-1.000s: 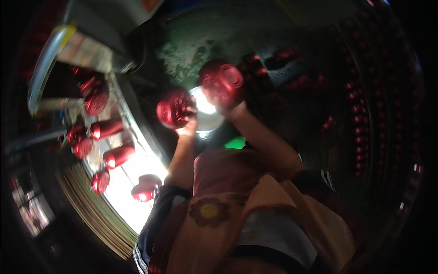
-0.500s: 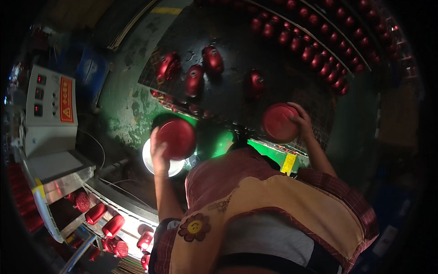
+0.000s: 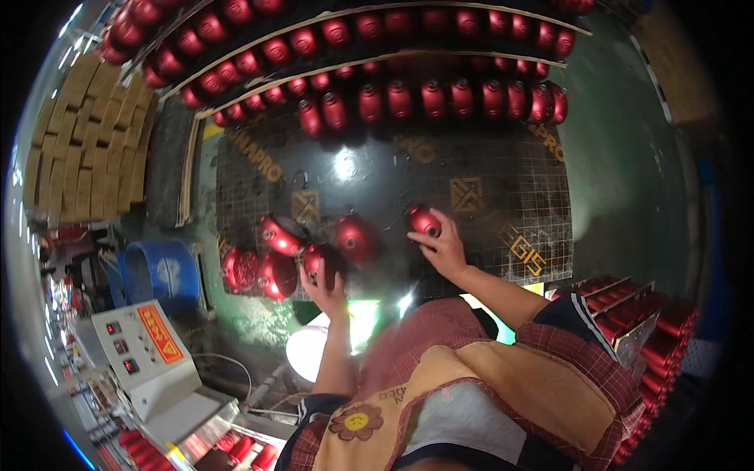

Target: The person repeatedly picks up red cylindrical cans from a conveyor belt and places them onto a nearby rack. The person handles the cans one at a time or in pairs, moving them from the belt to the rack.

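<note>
Red, glossy thread spools everywhere on a dark gridded board surface [image 3: 487,196]. Left hand [image 3: 326,279] closed round one red spool [image 3: 320,261], fingers [image 3: 308,276] wrapped under it, just beside a loose cluster of red spools [image 3: 271,255] lying tilted at the board's near-left edge. Right hand [image 3: 444,247] gripping a smaller shiny red spool [image 3: 422,220] from above, pressed to the board near its middle. Behind, neat rows of red spools [image 3: 424,98] on cardboard layers. Lower left, grey control box [image 3: 141,357]; blue tub [image 3: 161,275] beside it.
</note>
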Action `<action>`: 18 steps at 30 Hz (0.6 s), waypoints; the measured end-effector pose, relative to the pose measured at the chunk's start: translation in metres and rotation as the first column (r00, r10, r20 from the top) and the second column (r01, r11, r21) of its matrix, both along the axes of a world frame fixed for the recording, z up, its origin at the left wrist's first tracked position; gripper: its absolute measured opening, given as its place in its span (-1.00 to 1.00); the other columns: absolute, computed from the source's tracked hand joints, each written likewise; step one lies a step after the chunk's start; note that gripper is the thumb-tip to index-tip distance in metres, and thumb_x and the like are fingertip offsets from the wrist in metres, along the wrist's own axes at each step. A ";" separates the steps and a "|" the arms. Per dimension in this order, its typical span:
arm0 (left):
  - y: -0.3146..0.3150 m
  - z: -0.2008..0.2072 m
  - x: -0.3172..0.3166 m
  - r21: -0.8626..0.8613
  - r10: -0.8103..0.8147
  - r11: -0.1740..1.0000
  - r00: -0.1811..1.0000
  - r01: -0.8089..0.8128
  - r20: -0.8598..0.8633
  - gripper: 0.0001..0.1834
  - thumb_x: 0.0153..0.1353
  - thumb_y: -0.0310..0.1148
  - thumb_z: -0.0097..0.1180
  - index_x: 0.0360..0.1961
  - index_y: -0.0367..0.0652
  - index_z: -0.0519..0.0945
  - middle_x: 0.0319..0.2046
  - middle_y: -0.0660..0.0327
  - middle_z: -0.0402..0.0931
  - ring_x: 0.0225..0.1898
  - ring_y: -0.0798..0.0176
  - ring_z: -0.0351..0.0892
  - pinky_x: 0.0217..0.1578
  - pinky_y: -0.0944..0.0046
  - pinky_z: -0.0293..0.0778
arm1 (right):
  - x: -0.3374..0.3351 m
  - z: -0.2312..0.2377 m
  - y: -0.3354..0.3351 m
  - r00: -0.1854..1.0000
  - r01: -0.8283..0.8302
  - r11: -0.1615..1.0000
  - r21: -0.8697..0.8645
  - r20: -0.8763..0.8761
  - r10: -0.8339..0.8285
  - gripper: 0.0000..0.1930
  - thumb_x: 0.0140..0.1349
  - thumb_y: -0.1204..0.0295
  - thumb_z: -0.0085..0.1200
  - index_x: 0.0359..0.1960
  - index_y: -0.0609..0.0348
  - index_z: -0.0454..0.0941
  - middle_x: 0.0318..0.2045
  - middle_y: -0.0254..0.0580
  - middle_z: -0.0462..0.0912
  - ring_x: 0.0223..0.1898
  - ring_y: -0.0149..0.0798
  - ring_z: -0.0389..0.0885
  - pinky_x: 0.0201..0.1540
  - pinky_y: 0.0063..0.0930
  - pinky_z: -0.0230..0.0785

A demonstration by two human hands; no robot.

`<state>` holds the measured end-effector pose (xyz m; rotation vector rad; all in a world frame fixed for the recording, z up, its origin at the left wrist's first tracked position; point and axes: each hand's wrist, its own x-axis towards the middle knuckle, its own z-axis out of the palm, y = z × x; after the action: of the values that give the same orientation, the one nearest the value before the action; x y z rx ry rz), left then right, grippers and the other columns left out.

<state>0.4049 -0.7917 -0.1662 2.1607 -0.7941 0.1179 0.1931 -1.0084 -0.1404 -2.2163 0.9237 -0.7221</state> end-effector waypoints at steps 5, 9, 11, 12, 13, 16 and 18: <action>-0.007 0.031 -0.006 -0.023 -0.045 0.999 0.999 0.044 -0.026 -0.49 -0.02 -0.48 0.39 0.05 0.02 0.70 0.39 -0.13 0.16 0.35 -0.17 0.23 0.29 0.03 0.23 | -0.007 0.031 -0.030 0.998 -0.057 0.998 -0.003 0.008 0.057 -0.56 0.03 0.41 0.32 0.01 -0.29 0.70 0.33 0.01 0.26 0.32 0.12 0.23 0.36 -0.06 0.18; -0.073 0.074 0.071 -0.061 -0.095 0.993 0.987 0.103 0.130 -0.55 0.17 -0.46 0.24 0.13 -0.07 0.62 0.33 -0.08 0.27 0.33 -0.09 0.26 0.31 0.00 0.17 | 0.025 0.039 -0.141 0.992 0.096 0.995 0.042 0.082 -0.099 -0.44 0.07 0.44 0.27 0.18 -0.23 0.57 0.33 0.11 0.23 0.32 0.18 0.21 0.36 -0.02 0.17; -0.137 0.076 0.121 0.018 -0.158 0.987 0.980 0.157 0.124 -0.54 0.19 -0.41 0.23 0.16 0.00 0.60 0.33 -0.05 0.28 0.31 -0.10 0.27 0.30 0.01 0.17 | 0.061 0.031 -0.202 0.993 0.119 0.983 -0.138 0.009 -0.119 -0.35 0.11 0.43 0.25 0.31 -0.27 0.43 0.36 0.21 0.18 0.32 0.26 0.21 0.35 -0.02 0.18; -0.174 0.072 0.144 0.006 -0.201 0.980 0.973 0.201 0.114 -0.50 0.17 -0.38 0.24 0.18 0.07 0.59 0.34 -0.10 0.27 0.30 -0.13 0.28 0.29 0.01 0.18 | 0.079 0.024 -0.226 0.985 0.153 0.980 -0.130 -0.055 -0.162 -0.33 0.11 0.42 0.24 0.32 -0.31 0.41 0.36 0.26 0.15 0.33 0.30 0.19 0.34 -0.01 0.19; -0.210 0.066 0.162 0.049 -0.217 0.976 0.968 0.213 0.127 -0.46 0.13 -0.30 0.28 0.19 0.15 0.58 0.33 -0.16 0.26 0.30 -0.17 0.27 0.29 0.00 0.19 | 0.097 0.017 -0.245 0.971 0.187 0.975 -0.117 -0.130 -0.202 -0.31 0.11 0.41 0.24 0.34 -0.35 0.38 0.37 0.31 0.12 0.34 0.34 0.17 0.34 0.01 0.20; -0.299 0.039 0.195 0.170 -0.237 0.962 0.963 0.214 0.132 -0.44 0.08 -0.27 0.31 0.18 0.25 0.58 0.33 -0.22 0.22 0.31 -0.27 0.23 0.31 -0.06 0.20 | 0.130 -0.005 -0.279 0.916 0.274 0.959 -0.068 -0.286 -0.282 -0.27 0.11 0.40 0.23 0.37 -0.43 0.32 0.40 0.35 0.04 0.35 0.41 0.14 0.32 0.07 0.24; -0.332 0.024 0.206 0.235 -0.218 0.954 0.970 0.188 0.109 -0.43 0.06 -0.30 0.30 0.17 0.28 0.58 0.34 -0.22 0.19 0.32 -0.30 0.22 0.32 -0.06 0.22 | 0.138 -0.018 -0.284 0.909 0.319 0.944 -0.087 -0.253 -0.331 -0.31 0.12 0.41 0.24 0.33 -0.42 0.35 0.40 0.32 0.02 0.30 0.42 0.19 0.27 0.08 0.29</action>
<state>0.6112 -1.1240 -0.1426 2.2816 -1.1512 0.0705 0.3308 -1.2923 -0.1587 -2.2586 1.4504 -0.6034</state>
